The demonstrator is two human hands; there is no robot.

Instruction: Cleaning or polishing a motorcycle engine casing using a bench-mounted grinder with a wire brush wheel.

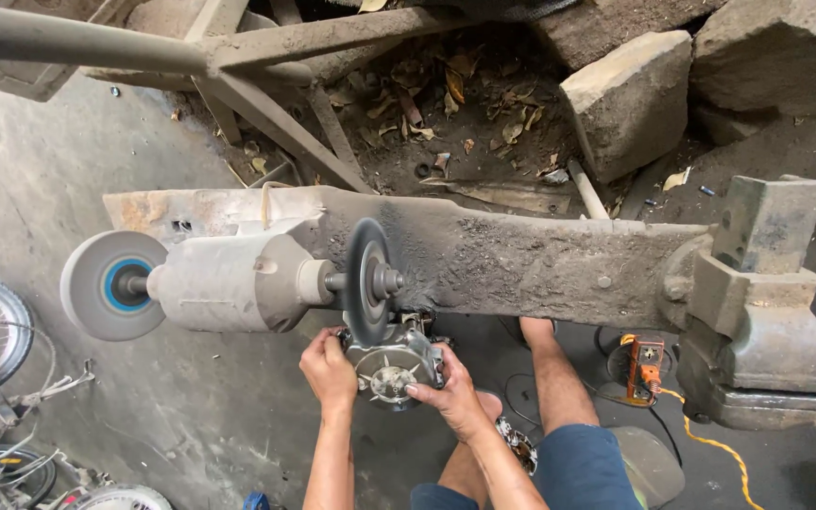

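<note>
Grinder (238,281): pale grey body, dust-coated. Left wheel (110,284): light grey with a blue centre ring. Right disc (367,280): dark grey. Part (391,364) in the hands: dull silver-grey metal, dark in the recesses. Desk (521,260): grey, rust-brown at the left end. Vise (757,312): grey. Cable (715,449): yellow. Shorts (578,467): dark blue. Floor (40,179): grey concrete.
</note>
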